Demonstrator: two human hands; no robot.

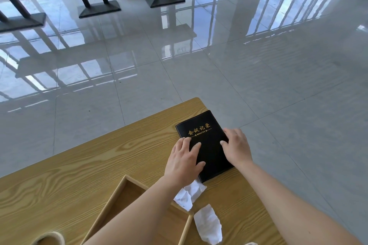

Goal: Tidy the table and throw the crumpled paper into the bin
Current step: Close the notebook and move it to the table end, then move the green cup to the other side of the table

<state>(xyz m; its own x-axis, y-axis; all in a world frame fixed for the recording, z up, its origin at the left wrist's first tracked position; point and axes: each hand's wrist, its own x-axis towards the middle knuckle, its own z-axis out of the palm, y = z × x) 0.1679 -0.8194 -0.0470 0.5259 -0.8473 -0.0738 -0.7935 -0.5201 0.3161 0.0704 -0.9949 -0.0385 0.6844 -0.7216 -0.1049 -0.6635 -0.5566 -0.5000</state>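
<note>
A black notebook (209, 146) with gold lettering lies near the far right corner of the wooden table (79, 169). My left hand (184, 162) rests flat on its left part, fingers spread. My right hand (237, 148) lies on its right edge, fingers curled over the side. Two crumpled white papers lie on the table nearer to me: one (189, 195) just below the notebook and partly under my left forearm, the other (209, 225) nearer the front edge.
An open wooden tray (127, 191) sits under my left forearm. A roll of tape (49, 238) shows at the bottom left. Beyond the table is glossy tiled floor with black stand bases (99, 9) far off. No bin is in view.
</note>
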